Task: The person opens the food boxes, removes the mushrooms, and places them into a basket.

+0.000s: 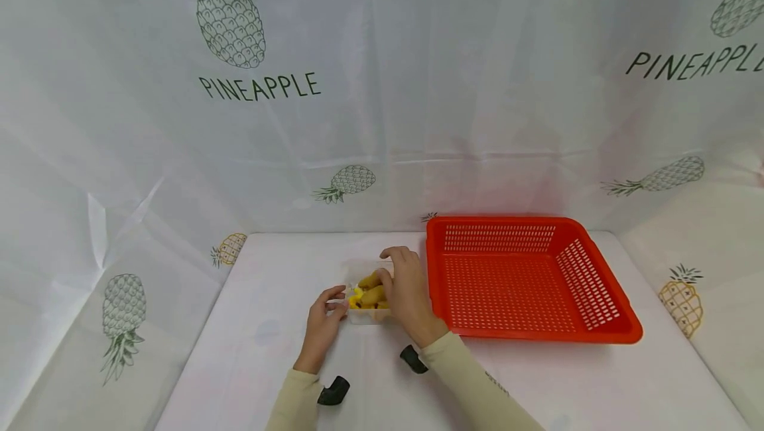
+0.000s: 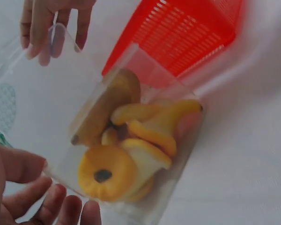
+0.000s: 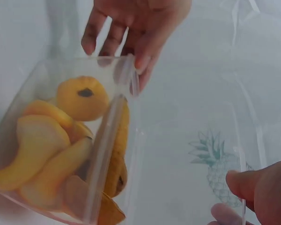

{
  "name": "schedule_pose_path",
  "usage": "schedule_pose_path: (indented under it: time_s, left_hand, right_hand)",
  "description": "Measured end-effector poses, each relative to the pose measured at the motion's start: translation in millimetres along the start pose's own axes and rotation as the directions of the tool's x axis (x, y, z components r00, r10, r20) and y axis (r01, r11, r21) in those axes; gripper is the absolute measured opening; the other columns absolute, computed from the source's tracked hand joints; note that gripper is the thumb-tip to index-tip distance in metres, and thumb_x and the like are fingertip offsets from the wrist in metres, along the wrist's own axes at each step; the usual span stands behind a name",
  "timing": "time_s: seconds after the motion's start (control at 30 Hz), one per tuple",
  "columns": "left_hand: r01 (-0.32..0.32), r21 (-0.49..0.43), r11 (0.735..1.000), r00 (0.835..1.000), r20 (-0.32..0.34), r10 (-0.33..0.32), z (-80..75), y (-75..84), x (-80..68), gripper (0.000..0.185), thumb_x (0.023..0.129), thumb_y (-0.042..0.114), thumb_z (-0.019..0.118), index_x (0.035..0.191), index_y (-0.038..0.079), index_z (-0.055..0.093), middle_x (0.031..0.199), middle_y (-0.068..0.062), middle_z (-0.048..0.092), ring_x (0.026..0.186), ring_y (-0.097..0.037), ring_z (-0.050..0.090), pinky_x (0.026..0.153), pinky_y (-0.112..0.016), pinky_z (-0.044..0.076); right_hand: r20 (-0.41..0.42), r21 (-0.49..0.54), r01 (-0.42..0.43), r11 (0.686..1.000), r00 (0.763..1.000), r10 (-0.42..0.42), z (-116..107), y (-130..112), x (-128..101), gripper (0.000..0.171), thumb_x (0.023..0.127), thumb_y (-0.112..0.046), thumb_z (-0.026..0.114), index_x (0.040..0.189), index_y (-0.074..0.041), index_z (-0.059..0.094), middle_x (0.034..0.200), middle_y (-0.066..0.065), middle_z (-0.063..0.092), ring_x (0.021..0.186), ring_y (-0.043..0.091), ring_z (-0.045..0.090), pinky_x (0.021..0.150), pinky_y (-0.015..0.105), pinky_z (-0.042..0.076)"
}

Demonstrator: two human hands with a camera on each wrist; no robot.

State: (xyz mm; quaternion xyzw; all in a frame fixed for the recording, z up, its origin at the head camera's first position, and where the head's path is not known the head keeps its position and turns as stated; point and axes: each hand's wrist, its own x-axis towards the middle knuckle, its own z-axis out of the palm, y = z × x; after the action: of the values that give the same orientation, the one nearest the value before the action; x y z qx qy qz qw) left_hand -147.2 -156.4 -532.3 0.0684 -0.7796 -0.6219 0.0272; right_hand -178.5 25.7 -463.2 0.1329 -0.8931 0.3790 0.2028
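Resting on the white bench (image 1: pixel 268 351), a clear plastic box (image 1: pixel 369 298) of yellow toy fruit sits between the two hands, just at 9 o'clock of the red basket (image 1: pixel 597 325). The left hand (image 1: pixel 322 325) lies at 8 o'clock of the box, its curled fingertips (image 2: pixel 61 206) touching the box's near corner. The right hand (image 1: pixel 408 292) comes over the box from 3 o'clock, thumb and fingers pinching the edge of the clear lid (image 3: pixel 110 154), which stands tilted up from the box.

From the head view the box is largely hidden under the right hand, and only a few yellow pieces show. The left wrist view looks straight into it: a round orange-yellow piece (image 2: pixel 105 173) with a dark spot, curved yellow slices (image 2: pixel 150 136) and a brownish long piece (image 2: pixel 107 110), with the basket just behind. The right wrist view alone shows the lid's raised edge crossing the fruit, and the left hand's fingers (image 3: pixel 136 28) on the far rim.

The box is transparent, squarish, with rounded corners.
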Motion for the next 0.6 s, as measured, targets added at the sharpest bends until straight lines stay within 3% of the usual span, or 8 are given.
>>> schedule_pose_path:
  time_s: [0.17,0.37,0.5,0.6]
  left_hand:
    - [0.039,-0.115,0.993,0.999,-0.021,-0.042,0.6,5.5,1.2,0.038,0.101,-0.005,0.063,0.137,-0.013,0.059,0.109,-0.016,0.059,0.085,-0.014,0.063,0.074,-0.025,0.064]
    - [0.084,-0.219,0.972,0.995,-0.028,-0.093,1.9,10.4,-0.1,0.038,0.099,-0.008,0.063,0.137,-0.016,0.058,0.106,-0.012,0.058,0.082,-0.012,0.062,0.075,-0.024,0.064]
    - [0.085,-0.245,0.966,0.995,-0.028,-0.095,1.9,10.5,-0.2,0.039,0.099,-0.008,0.064,0.136,-0.017,0.058,0.106,-0.012,0.059,0.082,-0.013,0.063,0.075,-0.024,0.064]
    - [0.089,-0.249,0.964,0.995,-0.029,-0.1,1.8,11.0,-0.4,0.039,0.099,-0.008,0.064,0.136,-0.017,0.058,0.107,-0.013,0.059,0.083,-0.013,0.063,0.075,-0.024,0.064]
  right_hand:
    - [-0.11,-0.047,-0.005,0.999,0.994,0.0,0.0,2.3,7.8,0.018,0.094,-0.005,0.079,0.109,-0.009,0.07,0.112,0.01,0.067,0.098,0.029,0.06,0.08,0.04,0.061]
    - [-0.25,-0.12,0.01,0.993,0.967,-0.04,3.7,4.2,17.2,0.009,0.094,-0.003,0.079,0.101,-0.008,0.08,0.106,0.01,0.062,0.093,0.028,0.056,0.071,0.037,0.054]
    - [-0.249,-0.149,0.019,0.989,0.967,-0.057,4.9,3.5,20.1,0.016,0.096,0.0,0.075,0.11,-0.006,0.081,0.11,0.011,0.062,0.098,0.028,0.058,0.076,0.034,0.06]
    - [-0.187,-0.233,0.022,0.972,0.98,-0.067,4.7,1.7,19.2,0.032,0.095,0.0,0.076,0.126,-0.007,0.077,0.123,0.014,0.062,0.111,0.031,0.059,0.089,0.036,0.063]
